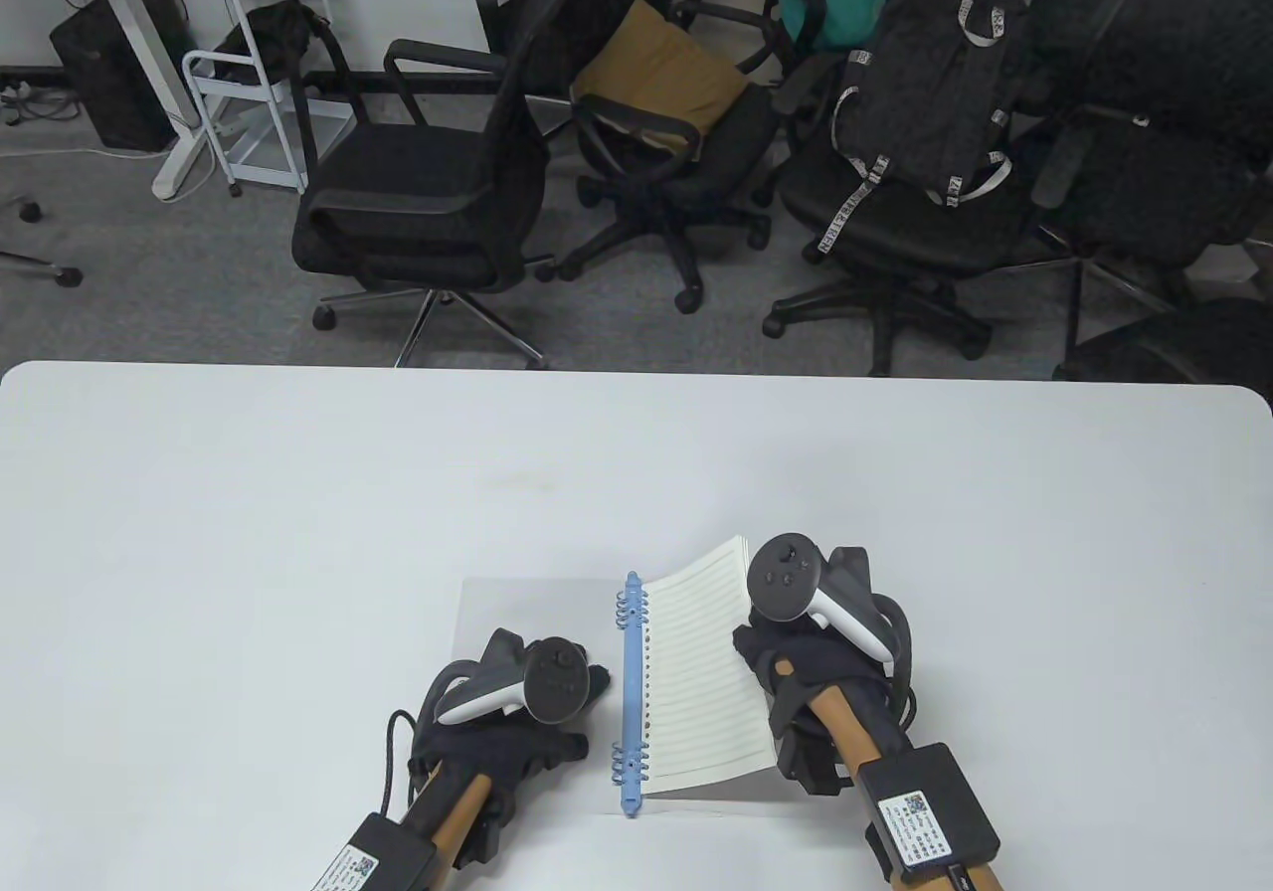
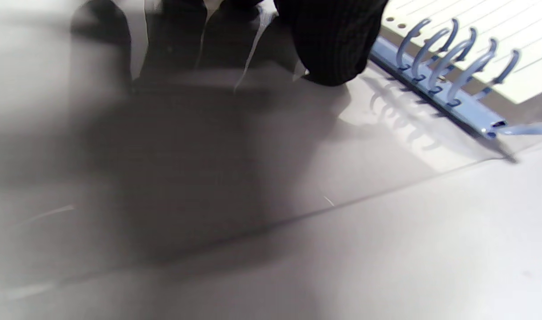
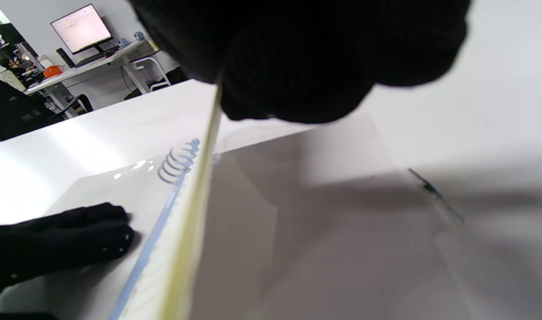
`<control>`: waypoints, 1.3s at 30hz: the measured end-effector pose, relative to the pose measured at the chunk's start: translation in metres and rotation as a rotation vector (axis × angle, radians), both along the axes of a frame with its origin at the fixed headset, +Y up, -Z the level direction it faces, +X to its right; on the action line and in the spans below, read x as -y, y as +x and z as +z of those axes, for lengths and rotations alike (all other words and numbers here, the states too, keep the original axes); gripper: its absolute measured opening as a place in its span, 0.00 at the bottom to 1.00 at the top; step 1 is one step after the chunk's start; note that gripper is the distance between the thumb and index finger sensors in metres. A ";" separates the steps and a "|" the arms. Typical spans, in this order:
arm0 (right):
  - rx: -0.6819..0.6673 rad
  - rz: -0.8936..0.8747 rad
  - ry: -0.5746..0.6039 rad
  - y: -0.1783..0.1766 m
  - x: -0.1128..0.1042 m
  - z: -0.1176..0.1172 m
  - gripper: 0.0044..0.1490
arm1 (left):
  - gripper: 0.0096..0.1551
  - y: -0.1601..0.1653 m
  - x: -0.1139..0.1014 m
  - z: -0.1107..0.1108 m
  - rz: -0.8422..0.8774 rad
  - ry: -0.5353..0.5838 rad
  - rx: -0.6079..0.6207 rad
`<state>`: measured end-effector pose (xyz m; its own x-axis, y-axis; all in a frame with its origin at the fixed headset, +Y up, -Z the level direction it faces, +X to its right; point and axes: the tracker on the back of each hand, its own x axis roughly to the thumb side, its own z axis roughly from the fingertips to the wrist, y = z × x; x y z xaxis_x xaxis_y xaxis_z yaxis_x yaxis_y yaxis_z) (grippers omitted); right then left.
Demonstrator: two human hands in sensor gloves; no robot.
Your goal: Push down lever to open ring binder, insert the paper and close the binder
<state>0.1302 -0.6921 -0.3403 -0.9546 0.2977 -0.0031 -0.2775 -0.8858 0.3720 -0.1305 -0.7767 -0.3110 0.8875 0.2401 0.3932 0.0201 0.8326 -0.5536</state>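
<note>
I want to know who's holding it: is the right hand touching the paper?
Touching. In the right wrist view the right hand grips the raised edge of the paper.

Blue plastic ring spine (image 1: 631, 694): landmark, on the white table (image 1: 298, 493), lengthwise toward the far edge. Transparent plastic cover (image 1: 527, 613): flat, left of spine, under left hand (image 1: 517, 702). Stack of lined paper (image 1: 701, 677): right of spine, outer edge lifted. Right hand (image 1: 806, 672): at that lifted edge.

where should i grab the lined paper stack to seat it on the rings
Grip the lined paper stack by its free outer edge, from the right, as the right hand does: its punched edge lies against the blue ring spine, and that outer edge is lifted off the cover.
</note>
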 end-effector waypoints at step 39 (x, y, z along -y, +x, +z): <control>-0.242 0.154 -0.050 0.040 0.078 0.091 0.48 | 0.62 -0.073 -0.013 -0.007 0.086 -0.058 -0.488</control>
<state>0.1698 -0.7697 -0.2494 -0.9633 0.1549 0.2191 -0.0394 -0.8894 0.4555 -0.2036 -0.7639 -0.3176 0.9407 0.3300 -0.0791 -0.3205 0.7872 -0.5270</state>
